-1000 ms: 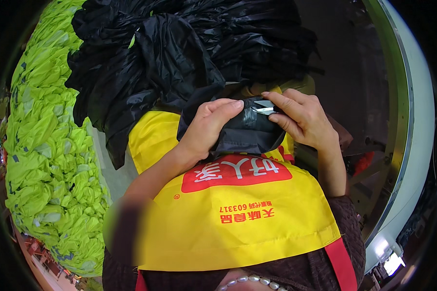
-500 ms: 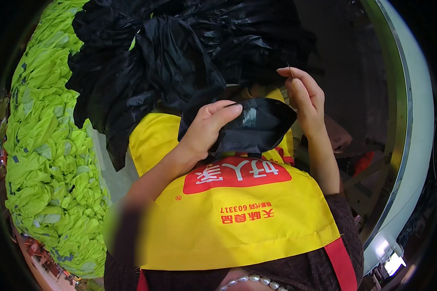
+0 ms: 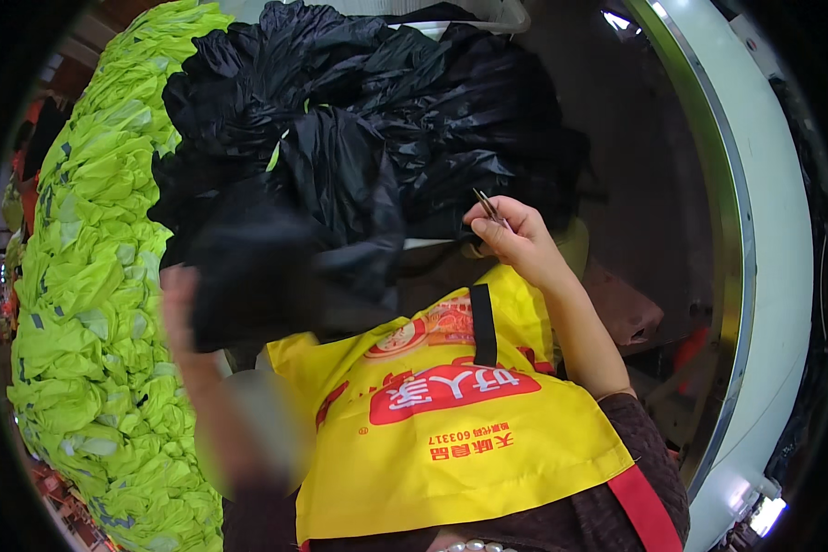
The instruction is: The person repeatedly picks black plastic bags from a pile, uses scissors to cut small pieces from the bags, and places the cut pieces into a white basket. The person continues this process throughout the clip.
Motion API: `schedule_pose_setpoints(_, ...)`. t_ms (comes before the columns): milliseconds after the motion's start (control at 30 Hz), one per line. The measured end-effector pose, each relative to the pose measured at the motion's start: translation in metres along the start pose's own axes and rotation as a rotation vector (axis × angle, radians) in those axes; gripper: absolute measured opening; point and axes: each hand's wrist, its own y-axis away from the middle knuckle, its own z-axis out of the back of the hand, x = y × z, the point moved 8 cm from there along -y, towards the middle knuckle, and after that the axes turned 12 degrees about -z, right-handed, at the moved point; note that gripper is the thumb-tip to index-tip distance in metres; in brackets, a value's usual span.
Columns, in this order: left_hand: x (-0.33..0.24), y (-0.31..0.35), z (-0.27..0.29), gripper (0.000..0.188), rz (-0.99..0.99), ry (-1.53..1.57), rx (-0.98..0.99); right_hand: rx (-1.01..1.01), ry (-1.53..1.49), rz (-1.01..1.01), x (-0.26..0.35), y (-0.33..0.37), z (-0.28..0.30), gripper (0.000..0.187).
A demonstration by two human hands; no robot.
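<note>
My right hand (image 3: 515, 239) is closed around small pointed metal thread snips (image 3: 489, 208), whose two tips show beyond my fingers. Far to the left, my left hand (image 3: 180, 299) is smeared by motion at the edge of a blurred black cloth piece (image 3: 258, 276); its fingers cannot be made out. Behind that piece lies a large heap of shiny black fabric (image 3: 340, 120), with a small bright green tag (image 3: 276, 155) on it. A yellow apron (image 3: 469, 497) covers my lap, and a short black strip (image 3: 484, 327) lies across it.
Bright yellow-green garments (image 3: 92, 340) are piled high along the left side. A pale curved tabletop (image 3: 773, 230) with a metal edge runs down the right. At the far end stands a white plastic bin (image 3: 501, 17).
My left hand has swung left, away from my lap, and the black cloth piece is now over the heap's near left side. My right hand has moved left and down, keeping the thread snips.
</note>
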Motion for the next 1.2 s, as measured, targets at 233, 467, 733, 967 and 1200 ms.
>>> schedule_pose_setpoints(233, -0.083, 0.067, 0.41, 0.061, -0.478, 0.068, -1.376, -0.23, 0.112, -0.085, -0.061, -0.03, 0.067, 0.017)
schedule_pose_setpoints(467, 0.005, -0.056, 0.099, 0.023, -0.854, -1.022, -0.506, -0.543, 0.079, 0.01, -0.067, -0.015, 0.116, 0.015)
schedule_pose_setpoints(733, 0.139, -0.082, -0.341, 0.027, -1.249, -1.072, 0.537, -0.568, -0.174, -0.078, -0.1, 0.031, 0.117, 0.015)
schedule_pose_setpoints(967, 0.11, -0.105, -0.314, 0.02, -0.488, -0.731, 0.954, -0.502, -0.309, -0.079, -0.082, 0.034, 0.107, 0.017)
schedule_pose_setpoints(1200, 0.074, -0.018, -0.153, 0.012, -0.539, -0.825, 1.125, -0.709, -0.684, -0.19, -0.08, -0.028, 0.095, 0.033)
